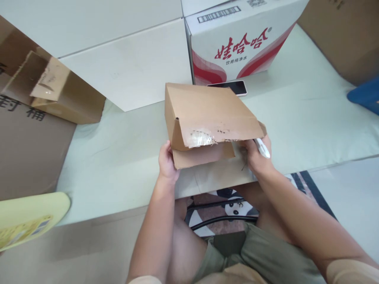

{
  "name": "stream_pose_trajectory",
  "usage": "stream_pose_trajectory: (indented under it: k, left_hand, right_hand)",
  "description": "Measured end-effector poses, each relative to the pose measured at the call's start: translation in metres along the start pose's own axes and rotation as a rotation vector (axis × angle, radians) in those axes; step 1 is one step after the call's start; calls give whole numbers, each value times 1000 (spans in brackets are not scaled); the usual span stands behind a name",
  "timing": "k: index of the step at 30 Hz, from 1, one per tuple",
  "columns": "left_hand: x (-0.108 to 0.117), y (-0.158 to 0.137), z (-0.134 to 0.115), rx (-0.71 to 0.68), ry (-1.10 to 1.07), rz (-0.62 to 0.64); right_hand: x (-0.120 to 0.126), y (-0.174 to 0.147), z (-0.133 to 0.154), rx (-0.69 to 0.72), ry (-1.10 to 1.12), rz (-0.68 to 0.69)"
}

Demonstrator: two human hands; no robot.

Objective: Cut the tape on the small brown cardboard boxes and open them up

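A small brown cardboard box (211, 104) is tilted over the covered surface, with its opened end toward me. Torn clear tape (201, 138) clings to the ragged edge of its upper flap, and a lower flap (201, 156) hangs beneath. My left hand (167, 163) grips the box's near left corner, thumb along the side. At the right edge of the opening is my right hand (257, 154), closed around a white utility knife (262, 148) whose blade I cannot see. The right fingers are partly hidden by the box.
Behind the box lies a phone (237, 87), partly covered, before a white and red water carton (237, 47). A large white box (127, 71) stands to its left. Brown cartons (29, 150) fill the left side. A yellow object (32, 217) and a blue object (365, 96) flank the surface.
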State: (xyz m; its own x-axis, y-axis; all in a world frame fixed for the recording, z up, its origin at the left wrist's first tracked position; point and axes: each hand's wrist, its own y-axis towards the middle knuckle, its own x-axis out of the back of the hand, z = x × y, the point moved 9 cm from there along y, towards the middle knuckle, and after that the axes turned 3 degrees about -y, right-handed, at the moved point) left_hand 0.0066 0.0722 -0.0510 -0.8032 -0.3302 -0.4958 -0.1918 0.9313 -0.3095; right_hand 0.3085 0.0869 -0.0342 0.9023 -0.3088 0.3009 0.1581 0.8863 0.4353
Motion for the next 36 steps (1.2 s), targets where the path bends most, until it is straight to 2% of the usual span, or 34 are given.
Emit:
stream_pose_trajectory:
  k: [7, 15, 21, 36]
  left_hand:
    - [1, 1, 0, 0, 3, -4]
    - [0, 0, -1, -5, -2, -12]
    - [-1, 1, -2, -19, -7, -9]
    - [4, 1, -2, -66, -39, -69]
  right_hand:
    - [2, 1, 1, -64, -8, -27]
    - [1, 1, 0, -66, -9, -19]
    - [-1, 4, 10, -24, 8, -2]
    - [-4, 1, 15, -23, -24, 41]
